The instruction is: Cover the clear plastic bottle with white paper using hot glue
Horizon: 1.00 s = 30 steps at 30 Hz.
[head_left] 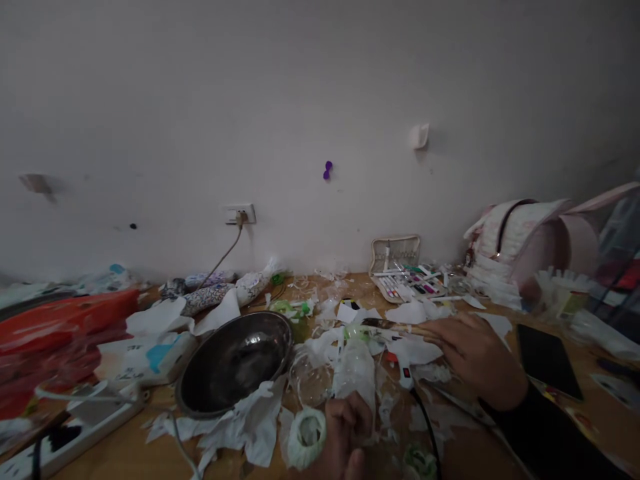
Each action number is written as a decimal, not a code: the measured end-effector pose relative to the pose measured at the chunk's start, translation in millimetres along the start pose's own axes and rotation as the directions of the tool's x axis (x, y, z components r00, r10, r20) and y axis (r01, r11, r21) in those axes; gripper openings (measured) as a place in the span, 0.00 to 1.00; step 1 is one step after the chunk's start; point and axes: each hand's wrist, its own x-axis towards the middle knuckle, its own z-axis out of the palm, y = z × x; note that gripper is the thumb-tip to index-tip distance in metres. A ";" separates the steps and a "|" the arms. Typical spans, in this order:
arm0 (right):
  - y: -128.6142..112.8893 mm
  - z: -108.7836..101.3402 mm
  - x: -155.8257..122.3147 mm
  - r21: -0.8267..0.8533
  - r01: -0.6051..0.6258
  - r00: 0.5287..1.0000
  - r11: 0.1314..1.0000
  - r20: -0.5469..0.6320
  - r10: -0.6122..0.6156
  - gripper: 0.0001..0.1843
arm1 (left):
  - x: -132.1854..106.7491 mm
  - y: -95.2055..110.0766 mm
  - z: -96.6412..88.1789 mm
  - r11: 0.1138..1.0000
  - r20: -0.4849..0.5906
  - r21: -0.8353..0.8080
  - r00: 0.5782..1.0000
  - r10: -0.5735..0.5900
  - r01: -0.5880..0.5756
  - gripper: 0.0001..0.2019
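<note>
We are looking across a cluttered wooden table (pixel 125 457), starting at the left with a red plastic bag (pixel 55 333) and a white power strip (pixel 75 427) near the front edge. Just right of them a dark metal bowl (pixel 235 363) is sitting tilted on torn paper scraps (pixel 250 427), and a roll of white tape (pixel 306 437) is lying beside our left hand (pixel 345 427). That hand is closing in a fist around the lower end of a clear plastic bottle (pixel 355 367), which is lying near the table's middle, just right of the bowl. A white glue gun (pixel 404 373) is resting between our hands. Our right hand (pixel 470 357) is lying palm down, fingers stretched over the end of a wooden stick (pixel 395 327); we cannot tell whether it is gripping it. Farther right a black phone (pixel 547 360) is lying flat, with a pink backpack (pixel 525 240) behind it.
</note>
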 end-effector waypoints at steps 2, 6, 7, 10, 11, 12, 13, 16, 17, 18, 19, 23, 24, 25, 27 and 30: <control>-5.0 8.3 -1.7 -0.022 0.015 0.999 1.000 0.042 -0.014 0.13 | 4.6 3.9 0.8 0.996 0.114 0.082 0.993 0.025 -0.035 0.11; -14.9 11.9 -4.3 0.077 0.027 0.982 0.997 0.186 -0.041 0.15 | 3.5 4.3 -6.4 0.974 0.282 0.226 0.958 -0.051 -0.014 0.13; -16.0 7.9 -3.4 0.110 0.031 0.974 0.994 0.220 -0.054 0.14 | 0.8 3.1 -9.1 0.959 0.315 0.283 0.944 -0.095 0.002 0.14; -15.1 -9.3 3.5 0.150 -0.005 0.958 0.989 0.285 -0.039 0.12 | -9.4 1.3 -16.0 0.848 0.364 0.521 0.875 -0.319 0.093 0.16; -14.0 -14.2 6.5 0.141 -0.030 0.958 0.990 0.288 -0.012 0.12 | -12.4 2.2 -17.5 0.779 0.365 0.616 0.836 -0.410 0.113 0.16; -13.0 -17.6 9.4 0.123 -0.045 0.961 0.991 0.278 0.009 0.12 | -14.9 3.9 -18.4 0.709 0.365 0.697 0.796 -0.483 0.110 0.15; -12.4 -19.4 12.0 0.097 -0.047 0.965 0.994 0.262 0.020 0.12 | -16.6 6.3 -18.8 0.650 0.366 0.754 0.762 -0.534 0.093 0.13; -14.4 -17.4 17.2 0.055 -0.008 0.969 0.998 0.246 -0.006 0.13 | -17.5 13.5 -18.3 0.572 0.386 0.820 0.717 -0.581 0.023 0.10; -16.1 -16.3 18.2 0.078 0.000 0.960 0.997 0.280 -0.021 0.12 | -16.6 14.5 -17.8 0.570 0.396 0.821 0.712 -0.579 0.007 0.10; -18.2 -16.0 18.8 0.111 -0.002 0.946 0.994 0.323 -0.034 0.11 | -15.2 14.3 -17.1 0.570 0.406 0.822 0.710 -0.576 -0.007 0.10; -20.1 -17.0 19.2 0.147 -0.010 0.930 0.989 0.365 -0.045 0.11 | -13.6 12.8 -16.3 0.566 0.415 0.824 0.704 -0.576 -0.023 0.10; -23.9 -32.3 20.6 0.237 -0.060 0.883 0.970 0.465 -0.059 0.10 | -9.8 1.1 -14.0 0.562 0.471 0.822 0.669 -0.576 -0.094 0.09; -23.9 -37.0 21.1 0.252 -0.068 0.874 0.965 0.481 -0.064 0.10 | -10.5 -1.2 -14.0 0.577 0.514 0.805 0.647 -0.563 -0.137 0.09; -23.8 -41.0 21.6 0.264 -0.075 0.867 0.962 0.494 -0.068 0.10 | -11.9 -2.7 -14.3 0.597 0.565 0.780 0.620 -0.545 -0.187 0.09; -23.9 -45.6 22.8 0.267 -0.091 0.864 0.959 0.501 -0.057 0.10 | -15.5 -3.2 -15.5 0.639 0.663 0.716 0.558 -0.499 -0.280 0.11; -26.5 -43.5 23.7 0.245 -0.095 0.891 0.965 0.454 -0.028 0.11 | -17.2 -0.7 -17.0 0.681 0.723 0.660 0.515 -0.460 -0.317 0.11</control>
